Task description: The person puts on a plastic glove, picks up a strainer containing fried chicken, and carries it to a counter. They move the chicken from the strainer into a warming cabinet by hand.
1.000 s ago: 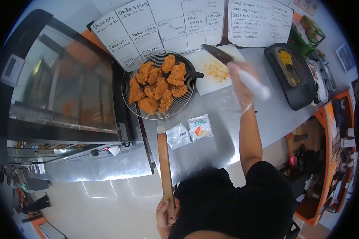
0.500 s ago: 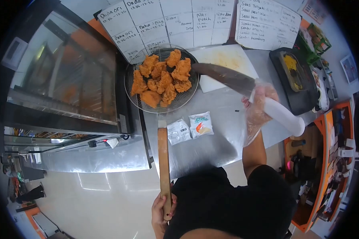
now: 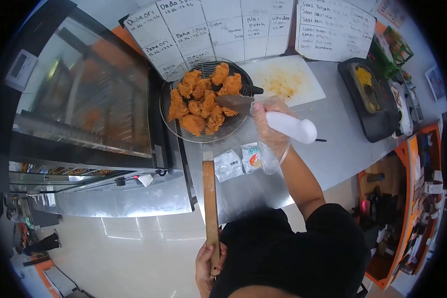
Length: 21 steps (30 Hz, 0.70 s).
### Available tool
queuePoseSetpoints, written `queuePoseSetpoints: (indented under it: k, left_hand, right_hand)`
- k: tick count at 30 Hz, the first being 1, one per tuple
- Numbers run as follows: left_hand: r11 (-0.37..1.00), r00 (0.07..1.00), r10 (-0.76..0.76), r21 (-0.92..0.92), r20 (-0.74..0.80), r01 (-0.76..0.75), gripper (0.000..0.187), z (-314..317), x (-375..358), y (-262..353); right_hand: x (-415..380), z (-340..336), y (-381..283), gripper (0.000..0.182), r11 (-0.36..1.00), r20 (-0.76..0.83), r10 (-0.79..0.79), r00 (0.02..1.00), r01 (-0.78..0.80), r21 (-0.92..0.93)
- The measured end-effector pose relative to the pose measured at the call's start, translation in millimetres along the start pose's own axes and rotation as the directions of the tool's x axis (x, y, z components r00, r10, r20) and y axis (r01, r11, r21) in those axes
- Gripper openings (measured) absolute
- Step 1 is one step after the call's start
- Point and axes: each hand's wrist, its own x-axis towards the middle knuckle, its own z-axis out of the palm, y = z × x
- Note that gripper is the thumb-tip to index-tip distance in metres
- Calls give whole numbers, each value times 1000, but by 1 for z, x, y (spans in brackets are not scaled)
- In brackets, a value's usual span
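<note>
My left hand [image 3: 208, 263] is wrapped round the lower end of a long wooden handle [image 3: 210, 203], whose upper end meets the rim of a round wire basket [image 3: 203, 137]. Several pieces of fried chicken [image 3: 193, 124] lie in that basket. In a clear plastic glove, my right hand [image 3: 273, 130] grips a large knife by its white handle [image 3: 293, 126]. The knife's blade [image 3: 235, 103] points left, over the basket's right side and close to the chicken. Two small packets [image 3: 228, 165] [image 3: 251, 158] lie on the metal table between my hands.
A white cutting board [image 3: 303, 82] with orange crumbs lies behind the knife. On the right stands a black tray [image 3: 365, 119] with yellow food. Handwritten whiteboards [image 3: 228, 25] line the back. A glass display cabinet [image 3: 84, 99] is at the left, orange shelving [image 3: 405, 198] at the right.
My right hand has moved left and slightly down with the knife, bringing the blade over the basket's right side. My left hand still holds the wooden handle. The view has shifted slightly.
</note>
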Motion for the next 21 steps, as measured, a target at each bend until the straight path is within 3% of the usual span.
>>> queuePoseSetpoints:
  k: [2,7,9,11,12,13,14,17,18,19,20,21]
  left_hand:
    - [1000,1000,2,4,-6,-2,54,0,0,0]
    - [1000,999,-3,31,-35,4,53,2,0,1]
    - [999,999,3,40,-36,-2,53,2,-1,3]
    - [1000,1000,10,30,-27,-9,54,7,-2,4]
    - [1000,999,8,27,-32,-7,54,4,-2,2]
    - [999,1000,25,31,-5,-25,55,0,-1,0]
    - [998,999,44,33,27,-45,56,-2,0,-2]
    - [999,999,40,1,33,-40,57,-1,0,-3]
    - [999,998,45,1,37,-45,57,0,0,-3]
    - [999,998,46,10,41,-46,57,0,1,-3]
    - [999,998,48,19,45,-49,58,0,1,-3]
    - [998,998,54,19,45,-54,58,0,0,-4]
  right_hand:
    - [2,-3,-10,22,993,117,0,993,14,-120]
    - [-1,-7,-5,19,987,103,-130,986,138,-78]
    - [3,-17,-5,12,962,70,-264,962,268,-54]
    - [-1,-54,-9,12,928,206,-36,978,109,-355]
    - [-2,-57,-10,14,977,-92,199,976,-205,-63]
    - [-2,-60,-13,17,865,-291,484,825,-402,300]
    - [0,-66,-3,17,866,-289,482,827,-402,297]
    - [13,-94,64,16,909,-236,361,902,-284,305]
    - [14,-99,89,19,997,-86,2,996,-8,-71]
    - [10,-101,111,24,867,182,-287,940,336,-369]
    - [2,-101,129,24,867,179,-293,939,340,-365]
    - [-8,-100,148,31,851,294,-236,926,343,-399]
